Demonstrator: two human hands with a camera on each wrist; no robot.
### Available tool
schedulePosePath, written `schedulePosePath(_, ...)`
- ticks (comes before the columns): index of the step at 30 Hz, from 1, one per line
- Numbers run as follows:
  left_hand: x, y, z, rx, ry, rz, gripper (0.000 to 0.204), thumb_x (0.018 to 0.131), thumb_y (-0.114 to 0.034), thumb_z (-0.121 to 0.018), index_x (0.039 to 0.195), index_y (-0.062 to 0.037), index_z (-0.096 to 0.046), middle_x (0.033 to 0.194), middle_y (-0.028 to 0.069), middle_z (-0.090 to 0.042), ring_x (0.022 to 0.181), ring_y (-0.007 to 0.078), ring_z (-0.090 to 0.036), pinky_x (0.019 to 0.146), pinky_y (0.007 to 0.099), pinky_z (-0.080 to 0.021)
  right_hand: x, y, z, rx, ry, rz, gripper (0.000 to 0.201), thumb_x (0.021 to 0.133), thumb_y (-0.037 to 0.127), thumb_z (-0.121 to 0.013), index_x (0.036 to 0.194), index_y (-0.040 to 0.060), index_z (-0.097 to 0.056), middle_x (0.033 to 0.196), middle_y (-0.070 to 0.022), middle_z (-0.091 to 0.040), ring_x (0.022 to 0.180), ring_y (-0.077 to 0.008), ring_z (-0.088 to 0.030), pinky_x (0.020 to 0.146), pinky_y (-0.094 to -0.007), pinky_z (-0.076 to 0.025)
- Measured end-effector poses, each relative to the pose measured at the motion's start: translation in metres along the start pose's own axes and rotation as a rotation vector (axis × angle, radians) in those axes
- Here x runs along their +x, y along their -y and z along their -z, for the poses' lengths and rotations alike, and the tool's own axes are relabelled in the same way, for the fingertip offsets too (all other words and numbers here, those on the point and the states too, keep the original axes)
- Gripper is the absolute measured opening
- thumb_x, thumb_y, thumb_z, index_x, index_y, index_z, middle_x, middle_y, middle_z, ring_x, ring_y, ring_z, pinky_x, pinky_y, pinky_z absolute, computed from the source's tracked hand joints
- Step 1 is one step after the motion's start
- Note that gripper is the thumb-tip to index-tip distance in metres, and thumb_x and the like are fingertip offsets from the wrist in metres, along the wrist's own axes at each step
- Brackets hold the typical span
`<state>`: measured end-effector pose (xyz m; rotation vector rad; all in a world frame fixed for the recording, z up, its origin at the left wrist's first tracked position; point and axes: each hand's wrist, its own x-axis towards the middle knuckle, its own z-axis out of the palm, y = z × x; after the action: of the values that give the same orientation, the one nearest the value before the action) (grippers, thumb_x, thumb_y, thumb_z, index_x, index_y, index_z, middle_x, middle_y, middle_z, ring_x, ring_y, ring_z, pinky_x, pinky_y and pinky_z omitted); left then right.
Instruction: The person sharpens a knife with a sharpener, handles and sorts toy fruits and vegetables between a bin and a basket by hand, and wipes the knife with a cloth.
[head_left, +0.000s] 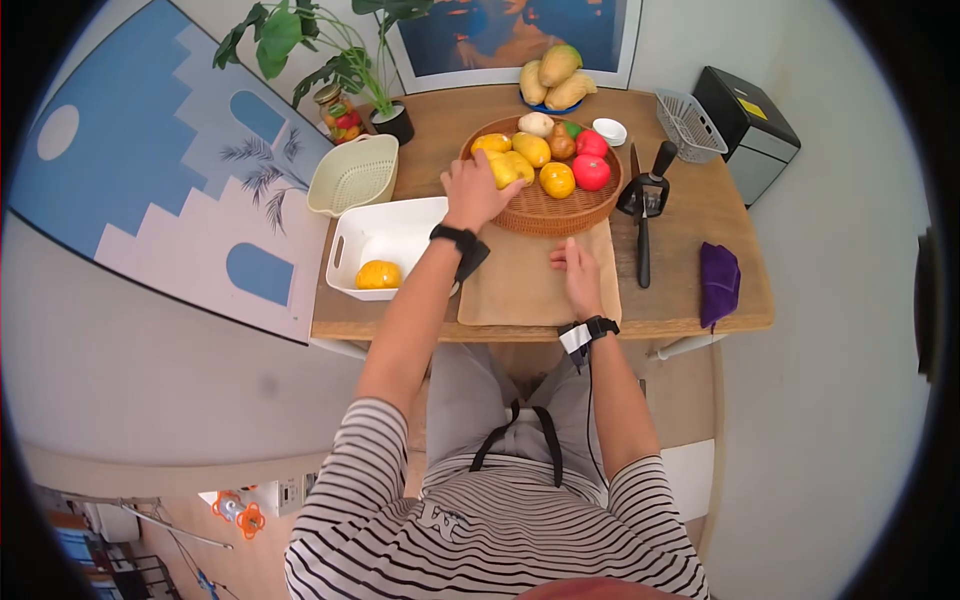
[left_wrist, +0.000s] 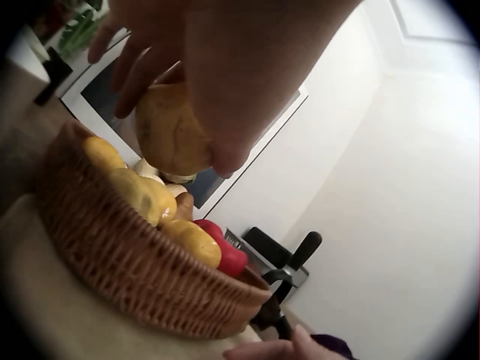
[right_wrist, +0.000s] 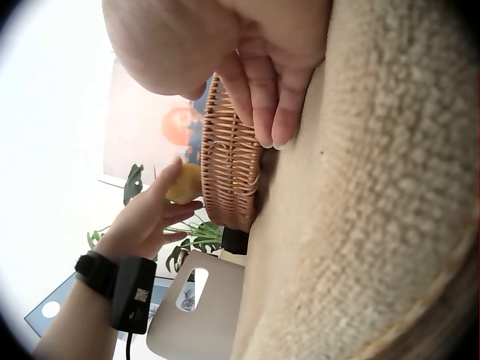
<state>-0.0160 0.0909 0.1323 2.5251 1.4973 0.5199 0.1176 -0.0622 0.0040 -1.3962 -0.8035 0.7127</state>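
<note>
The left hand (head_left: 476,193) pinches a rounded yellow fruit (left_wrist: 171,129) between its thumb and spread fingers, lifted over the left side of a round brown wicker basket (head_left: 550,222). Below and beside this grip, the basket holds more yellow fruit, a brown pear (head_left: 562,147) and two glossy red fruits (head_left: 591,172). A white plastic bin (head_left: 413,222) with a wrinkled yellow-orange fruit (head_left: 378,275) inside sits nearer the body, to the grip's left. The right hand (head_left: 577,283), fingers close together and loosely bent, holds nothing, just in front of the basket at the beige cloth mat (head_left: 530,290).
</note>
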Motion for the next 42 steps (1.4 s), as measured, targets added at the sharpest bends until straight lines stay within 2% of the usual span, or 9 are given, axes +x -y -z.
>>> schedulePosePath(7,0.021,0.036,-0.039,-0.104,-0.170,0.038,0.093,0.085,-0.061,-0.060,0.143,0.0063,-0.033,0.138,0.0250,-0.048,0.141,0.0403,-0.028,0.109,0.0702,-0.010,0.000,-0.001,0.001,-0.037,0.042,0.043,0.037,0.102,0.029,-0.048,0.100,-0.0046,-0.064,0.083,-0.0089,-0.067,0.075,-0.0142,-0.063,0.072,-0.0282,-0.050)
schedulePosePath(8,0.014,0.035,-0.036,0.041,-0.289,0.032,0.074,0.088,-0.051,-0.062,0.134,0.0037,-0.045,0.129,0.0217,-0.054,0.129,0.0370,-0.045,0.106,0.0620,-0.030,0.000,-0.001,0.001,-0.047,0.042,0.055,0.036,0.101,0.028,-0.049,0.100,-0.0047,-0.064,0.083,-0.0089,-0.067,0.076,-0.0142,-0.063,0.072,-0.0279,-0.050)
schedulePosePath(9,0.006,0.044,-0.028,0.050,-0.288,0.037,0.074,0.088,-0.051,-0.062,0.134,0.0037,-0.045,0.129,0.0217,-0.054,0.129,0.0370,-0.045,0.106,0.0620,-0.030,0.000,0.000,0.001,-0.056,0.041,0.067,0.034,0.101,0.027,-0.050,0.101,-0.0048,-0.063,0.083,-0.0090,-0.067,0.076,-0.0142,-0.063,0.072,-0.0275,-0.050)
schedulePosePath(13,-0.037,0.110,0.037,-0.010,0.001,-0.163,0.039,0.089,-0.028,-0.066,0.113,0.0015,-0.061,0.117,0.0217,-0.059,0.109,0.0321,-0.059,0.090,0.0378,-0.049,0.000,-0.001,-0.002,-0.040,0.044,0.079,0.032,0.100,0.025,-0.052,0.101,-0.0048,-0.063,0.084,-0.0090,-0.067,0.078,-0.0148,-0.064,0.073,-0.0274,-0.052)
schedulePosePath(24,-0.074,0.209,0.031,0.233,0.747,-0.187,0.048,0.076,-0.032,-0.072,0.112,-0.0002,-0.064,0.106,0.0215,-0.066,0.103,0.0395,-0.061,0.091,0.0429,-0.047,-0.002,-0.003,-0.001,-0.121,0.061,0.107,0.026,0.100,0.021,-0.053,0.102,-0.0034,-0.062,0.086,-0.0058,-0.065,0.080,-0.0126,-0.062,0.076,-0.0257,-0.050)
schedulePosePath(28,-0.064,0.188,0.051,0.312,0.723,-0.201,0.047,0.076,-0.032,-0.072,0.110,-0.0001,-0.064,0.105,0.0220,-0.066,0.103,0.0390,-0.061,0.091,0.0435,-0.048,0.001,-0.008,0.001,-0.173,0.061,0.124,0.024,0.100,0.020,-0.053,0.102,-0.0026,-0.063,0.085,-0.0048,-0.065,0.079,-0.0119,-0.061,0.075,-0.0253,-0.050)
schedulePosePath(32,-0.065,0.091,0.089,-0.225,-0.088,-0.338,0.048,0.082,-0.038,-0.073,0.107,0.0008,-0.060,0.096,0.0196,-0.066,0.091,0.0323,-0.065,0.081,0.0393,-0.051,-0.002,-0.003,-0.002,-0.130,0.050,0.123,0.028,0.100,0.023,-0.052,0.101,-0.0027,-0.062,0.084,-0.0055,-0.065,0.078,-0.0127,-0.061,0.072,-0.0266,-0.049)
schedulePosePath(34,-0.075,0.035,0.069,-0.930,0.071,-0.196,0.046,0.087,-0.041,-0.070,0.107,-0.0013,-0.060,0.095,0.0142,-0.066,0.086,0.0232,-0.064,0.077,0.0350,-0.051,-0.003,0.000,-0.002,-0.154,0.058,0.100,0.031,0.102,0.025,-0.049,0.102,-0.0037,-0.062,0.088,-0.0056,-0.066,0.080,-0.0122,-0.061,0.074,-0.0257,-0.049)
schedulePosePath(42,-0.076,-0.032,-0.113,-1.119,0.015,0.064,0.047,0.096,-0.042,-0.058,0.102,0.0041,-0.059,0.093,0.0180,-0.067,0.086,0.0240,-0.066,0.076,0.0349,-0.050,-0.004,0.002,0.007,0.187,0.055,0.140,0.036,0.103,0.029,-0.044,0.122,-0.0003,-0.055,0.114,-0.0147,-0.061,0.110,-0.0234,-0.056,0.098,-0.0334,-0.041)
